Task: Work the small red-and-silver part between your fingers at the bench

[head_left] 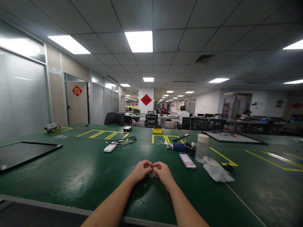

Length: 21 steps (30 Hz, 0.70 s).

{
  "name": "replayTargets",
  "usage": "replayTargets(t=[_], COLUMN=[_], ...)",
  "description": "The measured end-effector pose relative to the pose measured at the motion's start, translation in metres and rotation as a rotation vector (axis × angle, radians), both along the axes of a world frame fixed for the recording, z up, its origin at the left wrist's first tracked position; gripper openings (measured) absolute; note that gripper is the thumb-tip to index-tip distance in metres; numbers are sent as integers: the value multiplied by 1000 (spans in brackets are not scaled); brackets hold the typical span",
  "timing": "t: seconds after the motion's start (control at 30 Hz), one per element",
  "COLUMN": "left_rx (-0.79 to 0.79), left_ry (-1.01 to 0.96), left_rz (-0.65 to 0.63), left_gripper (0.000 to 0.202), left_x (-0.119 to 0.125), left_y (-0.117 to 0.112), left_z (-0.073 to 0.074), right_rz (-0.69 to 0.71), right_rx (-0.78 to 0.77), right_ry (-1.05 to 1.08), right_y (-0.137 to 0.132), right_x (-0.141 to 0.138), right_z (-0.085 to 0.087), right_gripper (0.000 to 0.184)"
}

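Note:
My left hand (142,169) and my right hand (162,171) meet fingertip to fingertip just above the green table (94,176). Both are closed in a pinch around something small and dark reddish (152,167) between them. Its kind is too small to make out, and the fingers cover most of it. To the right of my right hand lies a flat pinkish rectangle (187,161), blurred into blocks.
A clear bottle with a pale lid (202,148) stands at right beside a white bag (217,170). Farther back are a metal bowl (190,145), a yellow box (157,130) and a white power strip (110,147) with black cable. Dark trays (30,153) lie left and right. Behind sits a person (183,116).

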<state>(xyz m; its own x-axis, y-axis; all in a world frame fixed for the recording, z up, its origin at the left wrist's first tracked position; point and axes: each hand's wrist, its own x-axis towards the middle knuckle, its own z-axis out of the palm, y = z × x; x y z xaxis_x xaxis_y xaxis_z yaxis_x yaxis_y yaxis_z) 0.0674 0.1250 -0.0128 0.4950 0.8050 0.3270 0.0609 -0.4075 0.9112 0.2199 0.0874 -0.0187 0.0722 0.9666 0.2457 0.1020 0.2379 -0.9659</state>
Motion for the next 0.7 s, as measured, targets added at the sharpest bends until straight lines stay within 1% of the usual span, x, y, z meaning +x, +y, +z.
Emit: replayTargets(t=[0.2, 0.53, 0.7], left_rx=[1, 11, 35], left_ry=[6, 19, 24], left_rz=[10, 13, 17], left_gripper=[21, 18, 18], left_x=[1, 0, 0], left_y=[3, 1, 5], left_z=[-3, -2, -5], right_rz=[-3, 3, 6], right_rx=[-3, 13, 10], right_ry=[-1, -10, -8], right_y=[-2, 0, 2], right_x=[0, 1, 1], right_z=[2, -1, -1], right_gripper=[18, 17, 18])
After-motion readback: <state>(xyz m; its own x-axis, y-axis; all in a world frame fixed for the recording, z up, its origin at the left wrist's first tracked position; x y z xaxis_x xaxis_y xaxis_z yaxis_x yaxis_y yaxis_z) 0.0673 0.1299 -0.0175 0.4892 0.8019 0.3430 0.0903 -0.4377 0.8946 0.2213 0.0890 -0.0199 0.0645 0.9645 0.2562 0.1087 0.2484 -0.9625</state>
